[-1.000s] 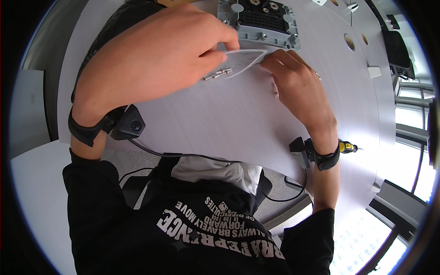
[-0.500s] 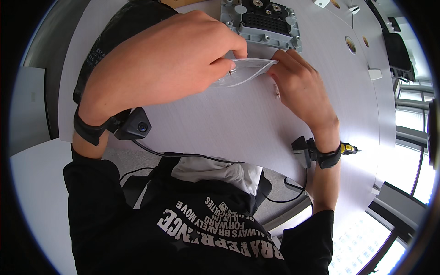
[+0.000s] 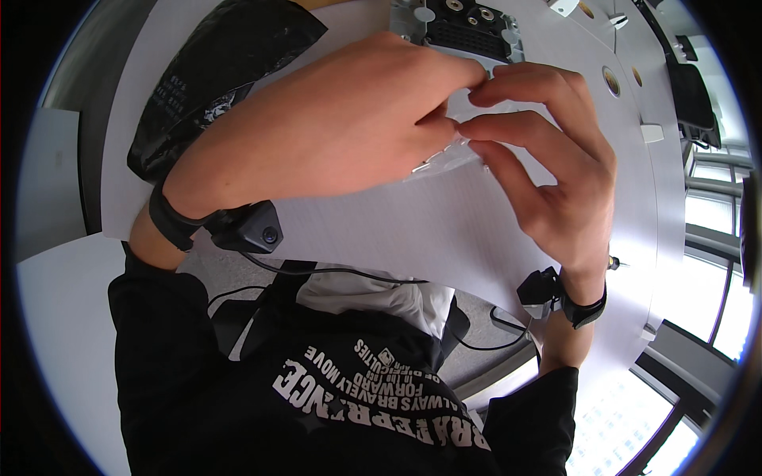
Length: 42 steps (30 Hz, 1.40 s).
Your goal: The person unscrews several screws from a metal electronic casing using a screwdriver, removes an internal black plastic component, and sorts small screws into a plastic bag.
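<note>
Between my hands is a small clear plastic bag (image 3: 456, 159), partly hidden by my fingers. Small shiny metal pieces (image 3: 423, 166) show at its lower left part. My left hand (image 3: 373, 107) reaches across from the left and pinches the bag between thumb and fingers. From the right, my right hand (image 3: 567, 155) meets it, thumb and forefinger closed on the bag's other side, the remaining fingers curled above. Just beyond the hands sits a grey metal housing with a black top (image 3: 468, 40), cut off by the upper edge of the view.
A black plastic pouch (image 3: 214, 75) lies on the left of the pale table (image 3: 365, 230). Small dark cameras are strapped at my left wrist (image 3: 250, 230) and right wrist (image 3: 541, 292), with cables. Behind the right wrist peeks a yellow-black tool (image 3: 613, 262).
My hands have come together, the left moving right and the right turning with its fingers arched. The bag, stretched between them before, is now bunched and mostly covered.
</note>
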Available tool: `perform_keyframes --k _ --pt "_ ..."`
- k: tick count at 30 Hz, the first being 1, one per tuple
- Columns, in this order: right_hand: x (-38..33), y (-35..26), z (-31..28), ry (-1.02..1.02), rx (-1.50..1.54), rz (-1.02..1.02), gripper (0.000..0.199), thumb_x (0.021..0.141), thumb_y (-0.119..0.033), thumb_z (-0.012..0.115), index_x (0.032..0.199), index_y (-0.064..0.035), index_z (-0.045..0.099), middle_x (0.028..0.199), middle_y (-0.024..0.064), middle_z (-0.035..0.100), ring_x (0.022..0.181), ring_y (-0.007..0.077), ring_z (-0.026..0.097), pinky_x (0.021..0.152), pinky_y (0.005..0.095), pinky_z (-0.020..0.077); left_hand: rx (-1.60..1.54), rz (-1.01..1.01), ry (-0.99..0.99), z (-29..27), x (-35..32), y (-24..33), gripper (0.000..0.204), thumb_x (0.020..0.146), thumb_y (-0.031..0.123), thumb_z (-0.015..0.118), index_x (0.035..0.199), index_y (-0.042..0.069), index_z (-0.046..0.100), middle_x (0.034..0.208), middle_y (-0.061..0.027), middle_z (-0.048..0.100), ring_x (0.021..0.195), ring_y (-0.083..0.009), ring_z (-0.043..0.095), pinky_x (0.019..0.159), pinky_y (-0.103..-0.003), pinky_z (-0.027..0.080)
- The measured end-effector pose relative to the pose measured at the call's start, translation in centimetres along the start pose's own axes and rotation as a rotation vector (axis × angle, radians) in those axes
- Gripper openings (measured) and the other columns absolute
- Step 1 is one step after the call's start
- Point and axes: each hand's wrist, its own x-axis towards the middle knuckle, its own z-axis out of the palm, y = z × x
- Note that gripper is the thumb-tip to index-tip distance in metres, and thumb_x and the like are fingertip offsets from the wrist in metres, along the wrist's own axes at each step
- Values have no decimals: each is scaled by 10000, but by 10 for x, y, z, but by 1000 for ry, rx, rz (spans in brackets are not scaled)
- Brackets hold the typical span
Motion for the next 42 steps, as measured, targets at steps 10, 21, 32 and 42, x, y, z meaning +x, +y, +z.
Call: perform_keyframes --k 10,21,32,42 --pt "-24 5 -42 -666 -196 620 204 823 -50 838 965 -22 695 949 88 704 878 242 710 765 360 552 -33 -38 55 -4 0 1 400 1003 -1 614 1400 47 642 770 -24 559 613 -103 583 552 -274 524" --pt "-33 21 -7 -920 -368 619 134 894 -148 768 906 -32 703 847 136 714 861 325 703 816 429 540 2 -37 2 -1 0 1 429 1000 -13 612 1426 41 620 761 -25 553 600 -104 573 554 -278 522" --pt "-9 -19 -34 -125 -113 167 191 805 96 786 937 -1 689 874 75 670 721 196 654 586 304 487 -94 10 -80 8 1 4 468 938 -21 602 1403 37 606 781 -62 555 637 -170 516 594 -340 430" --pt "-8 -7 -25 -112 -201 88 178 816 33 831 946 -16 719 866 58 682 748 173 690 545 295 503 -217 24 -90 7 0 4 490 958 -46 555 1441 28 580 791 -31 517 645 -131 565 595 -292 469"
